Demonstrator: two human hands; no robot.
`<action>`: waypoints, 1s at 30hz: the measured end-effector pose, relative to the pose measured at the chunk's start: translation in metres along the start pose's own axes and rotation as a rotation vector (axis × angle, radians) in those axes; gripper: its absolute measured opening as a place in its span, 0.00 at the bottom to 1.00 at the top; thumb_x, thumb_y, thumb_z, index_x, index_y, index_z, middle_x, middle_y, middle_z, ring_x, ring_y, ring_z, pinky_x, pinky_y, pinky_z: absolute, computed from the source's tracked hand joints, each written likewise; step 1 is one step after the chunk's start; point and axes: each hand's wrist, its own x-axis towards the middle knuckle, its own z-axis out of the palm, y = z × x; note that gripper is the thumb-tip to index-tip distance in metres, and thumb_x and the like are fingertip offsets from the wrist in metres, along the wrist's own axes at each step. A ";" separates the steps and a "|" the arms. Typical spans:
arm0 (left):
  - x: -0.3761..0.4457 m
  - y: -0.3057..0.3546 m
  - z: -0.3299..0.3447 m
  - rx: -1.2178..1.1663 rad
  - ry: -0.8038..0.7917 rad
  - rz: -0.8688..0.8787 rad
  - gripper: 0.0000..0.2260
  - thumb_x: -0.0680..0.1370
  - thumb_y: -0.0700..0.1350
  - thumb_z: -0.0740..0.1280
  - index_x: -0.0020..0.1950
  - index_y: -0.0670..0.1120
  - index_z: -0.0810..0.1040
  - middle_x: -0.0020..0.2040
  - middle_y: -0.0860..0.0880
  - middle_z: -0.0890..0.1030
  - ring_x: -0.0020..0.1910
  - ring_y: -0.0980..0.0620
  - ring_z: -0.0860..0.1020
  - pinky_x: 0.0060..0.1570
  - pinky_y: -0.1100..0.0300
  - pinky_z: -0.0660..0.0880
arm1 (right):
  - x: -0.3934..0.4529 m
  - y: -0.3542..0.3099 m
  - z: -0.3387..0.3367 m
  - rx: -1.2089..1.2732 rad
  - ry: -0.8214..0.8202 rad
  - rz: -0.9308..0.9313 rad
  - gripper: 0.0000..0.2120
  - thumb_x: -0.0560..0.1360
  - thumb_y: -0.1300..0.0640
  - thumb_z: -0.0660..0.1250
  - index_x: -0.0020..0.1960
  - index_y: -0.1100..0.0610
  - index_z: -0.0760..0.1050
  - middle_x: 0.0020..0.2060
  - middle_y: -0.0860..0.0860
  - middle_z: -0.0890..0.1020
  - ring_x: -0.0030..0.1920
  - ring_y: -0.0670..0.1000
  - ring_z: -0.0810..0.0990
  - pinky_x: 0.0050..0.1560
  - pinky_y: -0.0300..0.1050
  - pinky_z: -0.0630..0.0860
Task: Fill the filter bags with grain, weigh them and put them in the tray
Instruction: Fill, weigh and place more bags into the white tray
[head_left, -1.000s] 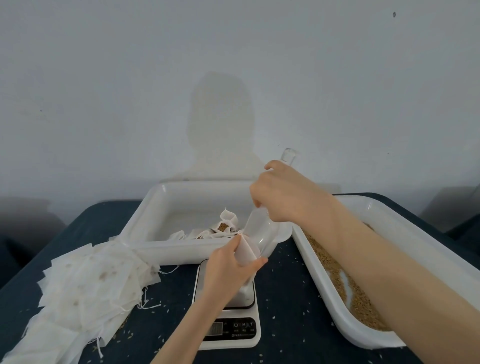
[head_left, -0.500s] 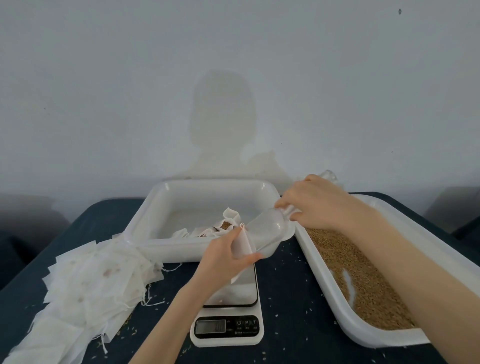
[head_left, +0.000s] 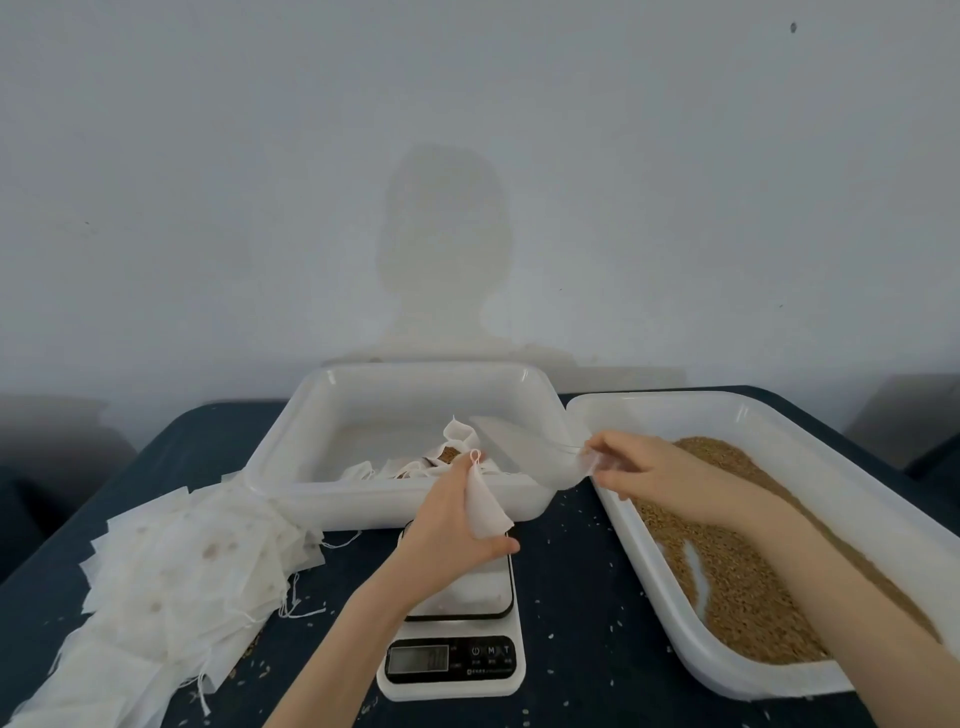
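Here the left hand (head_left: 447, 525) pinches a small white filter bag (head_left: 485, 506) between thumb and fingers, holding it above the scale (head_left: 452, 644), whose display cannot be read. The bag's string loop sticks up just above the fingertips. The right hand (head_left: 644, 470) grips the handle of a clear plastic scoop (head_left: 524, 454), fingers curled round it; the scoop's mouth points left toward the bag and lies over the near right corner of the tray (head_left: 322, 415). Whether the scoop carries any grain cannot be told. Bag and scoop are close but apart.

Beyond the left hand, in the tray, lie several filled bags (head_left: 415, 462), crumpled together, one showing brown grain inside. Under and behind the right hand sits a second white tray, the bin (head_left: 727, 410), holding a bed of brown grain (head_left: 727, 561) with a bare streak in it. Left of the left hand, well apart, a heap of empty bags (head_left: 171, 587) with loose strings spreads over the dark table (head_left: 576, 597). Stray grains dot the table around the scale. A grey wall (head_left: 467, 156) stands behind.
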 end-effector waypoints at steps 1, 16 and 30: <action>0.000 -0.001 0.001 -0.009 -0.018 0.003 0.44 0.68 0.50 0.77 0.75 0.53 0.54 0.67 0.62 0.60 0.66 0.62 0.61 0.65 0.64 0.60 | 0.001 -0.004 0.006 0.035 -0.009 0.003 0.13 0.79 0.47 0.63 0.62 0.45 0.70 0.50 0.42 0.78 0.46 0.41 0.78 0.48 0.39 0.76; 0.016 0.009 0.009 -0.207 -0.034 0.032 0.08 0.79 0.41 0.64 0.43 0.51 0.78 0.41 0.59 0.80 0.46 0.63 0.77 0.46 0.73 0.69 | -0.003 0.020 0.022 -0.058 0.316 0.212 0.08 0.77 0.48 0.65 0.55 0.45 0.68 0.46 0.40 0.76 0.44 0.41 0.76 0.41 0.36 0.73; -0.013 -0.056 -0.009 0.122 0.037 -0.018 0.14 0.73 0.45 0.71 0.51 0.62 0.72 0.47 0.64 0.77 0.47 0.69 0.73 0.45 0.76 0.66 | -0.020 0.114 0.027 -0.257 0.101 0.630 0.09 0.82 0.51 0.58 0.50 0.57 0.72 0.46 0.52 0.80 0.47 0.51 0.81 0.48 0.44 0.79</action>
